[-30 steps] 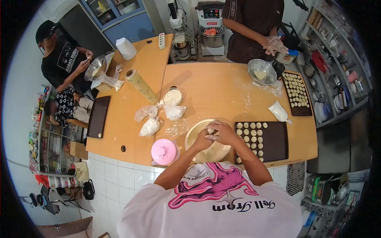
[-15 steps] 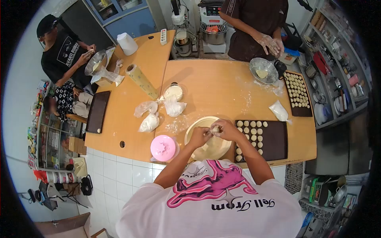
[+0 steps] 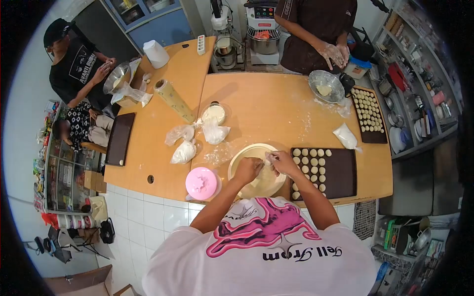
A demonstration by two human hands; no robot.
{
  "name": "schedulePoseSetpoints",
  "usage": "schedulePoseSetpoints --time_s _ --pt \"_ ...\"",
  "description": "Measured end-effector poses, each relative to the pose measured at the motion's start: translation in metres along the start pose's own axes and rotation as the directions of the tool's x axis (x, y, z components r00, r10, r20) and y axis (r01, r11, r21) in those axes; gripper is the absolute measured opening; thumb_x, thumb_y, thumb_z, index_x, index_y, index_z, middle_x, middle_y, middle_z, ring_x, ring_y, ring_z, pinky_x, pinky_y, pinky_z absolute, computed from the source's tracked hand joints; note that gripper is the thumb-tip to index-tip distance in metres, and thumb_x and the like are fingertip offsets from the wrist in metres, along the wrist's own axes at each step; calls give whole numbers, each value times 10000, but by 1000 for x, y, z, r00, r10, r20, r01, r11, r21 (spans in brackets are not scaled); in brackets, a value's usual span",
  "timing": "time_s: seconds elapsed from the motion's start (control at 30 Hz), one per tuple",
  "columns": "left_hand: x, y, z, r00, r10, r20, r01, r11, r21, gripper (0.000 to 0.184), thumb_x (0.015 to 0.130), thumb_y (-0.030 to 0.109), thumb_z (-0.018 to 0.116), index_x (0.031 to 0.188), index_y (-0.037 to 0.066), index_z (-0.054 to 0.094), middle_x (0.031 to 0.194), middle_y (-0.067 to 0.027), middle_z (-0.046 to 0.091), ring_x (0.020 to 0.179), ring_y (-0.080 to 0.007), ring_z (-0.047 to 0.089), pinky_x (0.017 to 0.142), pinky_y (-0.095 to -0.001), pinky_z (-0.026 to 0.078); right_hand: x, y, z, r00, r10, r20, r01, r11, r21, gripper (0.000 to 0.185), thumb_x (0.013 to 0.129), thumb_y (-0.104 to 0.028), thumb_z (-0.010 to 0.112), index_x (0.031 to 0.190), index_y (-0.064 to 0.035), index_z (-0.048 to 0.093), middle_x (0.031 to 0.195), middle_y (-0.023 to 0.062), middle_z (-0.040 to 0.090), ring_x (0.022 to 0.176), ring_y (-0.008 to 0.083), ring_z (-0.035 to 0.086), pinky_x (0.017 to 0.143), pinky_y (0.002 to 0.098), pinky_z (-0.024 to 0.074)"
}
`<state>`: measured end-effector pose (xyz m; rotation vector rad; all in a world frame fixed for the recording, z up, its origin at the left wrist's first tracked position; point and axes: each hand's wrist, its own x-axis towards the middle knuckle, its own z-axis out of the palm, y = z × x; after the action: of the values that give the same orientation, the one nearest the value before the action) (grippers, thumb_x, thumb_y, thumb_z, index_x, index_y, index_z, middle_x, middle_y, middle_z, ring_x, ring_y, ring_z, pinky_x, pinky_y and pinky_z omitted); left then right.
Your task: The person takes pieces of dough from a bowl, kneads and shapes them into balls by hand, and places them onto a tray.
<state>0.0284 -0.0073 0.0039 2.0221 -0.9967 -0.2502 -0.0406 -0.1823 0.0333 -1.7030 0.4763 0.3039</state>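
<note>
Over a cream bowl (image 3: 261, 187) at the table's front edge, both my hands are close together. Between the fingertips of my right hand (image 3: 282, 162) is a small piece of dough (image 3: 268, 161). My left hand (image 3: 249, 170) has its fingers curled in beside it; what they hold, if anything, is hidden. To the right of the bowl lies a dark tray (image 3: 340, 172) with rows of round dough balls (image 3: 313, 162) on its left part. A pink lidded container (image 3: 201, 183) stands left of the bowl.
Flour bags (image 3: 184, 152), a tub of white powder (image 3: 214, 113) and a film roll (image 3: 174, 101) stand on the table (image 3: 256, 98). A co-worker's hands (image 3: 335, 55) are near a metal bowl (image 3: 326, 86). Another tray (image 3: 370, 116) holds dough balls; another person works at left.
My hands have gone from being pressed together to slightly apart, with the dough now at my right fingertips. The co-worker's hands at the top right have shifted. The camera view has moved slightly.
</note>
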Motion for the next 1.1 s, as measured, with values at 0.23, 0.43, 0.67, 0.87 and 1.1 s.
schedulePoseSetpoints --time_s 0.23,0.43,0.67,0.87,1.1 --pt "1 -1 -5 996 -24 82 17 996 87 155 784 101 642 907 35 710 839 -185 672 722 -368 642 668 -394 513 -4 14 8 944 -329 -15 327 942 -78 355 891 -307 639 1015 25 619 630 68 605 488 118 581 449 266 469" --pt "2 6 -6 997 9 76 -17 995 99 128 782 153 634 832 59 705 761 -196 642 687 -385 620 648 -454 509 4 19 6 991 -137 -4 137 990 -31 270 915 -246 605 938 22 626 634 46 579 462 102 522 415 260 425" --pt "1 11 -5 994 -52 97 33 981 190 149 795 160 639 874 58 713 791 -184 660 692 -376 630 657 -436 513 12 26 5 993 114 22 -115 992 54 283 918 -261 614 961 18 615 646 35 559 482 94 517 417 257 418" --pt "3 2 0 989 -74 132 34 958 284 164 799 164 624 891 64 715 809 -183 663 689 -380 629 652 -442 512 -1 21 9 972 -227 55 224 973 57 336 887 -248 661 1090 10 590 675 30 573 520 90 536 460 251 439" --pt "0 -1 -3 990 -84 115 58 975 213 157 806 148 615 901 75 716 850 -179 670 753 -360 648 688 -421 520 5 27 -1 998 -35 51 21 969 245 270 917 -229 594 1096 -28 588 686 26 566 536 93 527 480 246 441"
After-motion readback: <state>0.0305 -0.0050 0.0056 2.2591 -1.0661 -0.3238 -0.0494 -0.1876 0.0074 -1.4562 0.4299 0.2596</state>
